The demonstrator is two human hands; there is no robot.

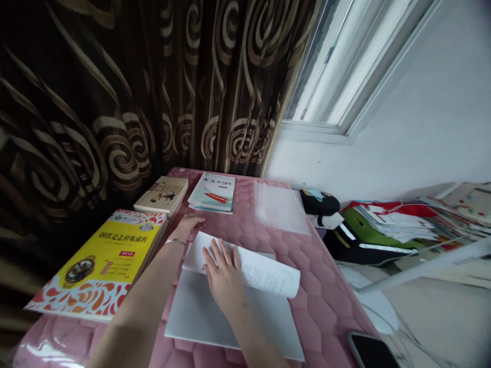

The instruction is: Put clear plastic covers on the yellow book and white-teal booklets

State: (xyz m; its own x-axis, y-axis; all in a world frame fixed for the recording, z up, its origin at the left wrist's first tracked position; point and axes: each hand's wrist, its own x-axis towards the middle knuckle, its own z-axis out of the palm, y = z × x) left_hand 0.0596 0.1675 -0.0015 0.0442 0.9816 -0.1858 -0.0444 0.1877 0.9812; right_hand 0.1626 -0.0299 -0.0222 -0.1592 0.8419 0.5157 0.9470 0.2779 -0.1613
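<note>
A white booklet (215, 317) lies open on the pink quilted table (322, 306). Its printed page (264, 273) curls over toward the right. My right hand (222, 276) lies flat on that page, fingers stretched out and pressing it down. My left hand (187, 225), with a thin bracelet on the wrist, rests at the booklet's upper left corner beside the yellow book (103, 260). Its fingers lie extended on the table.
A beige book (163, 194) and a white-and-red workbook (213, 191) lie at the table's far end, with a clear plastic sleeve (280, 207) to their right. A phone (372, 350) sits at the near right corner. A heap of papers and folders (402, 225) lies right. Dark curtain behind.
</note>
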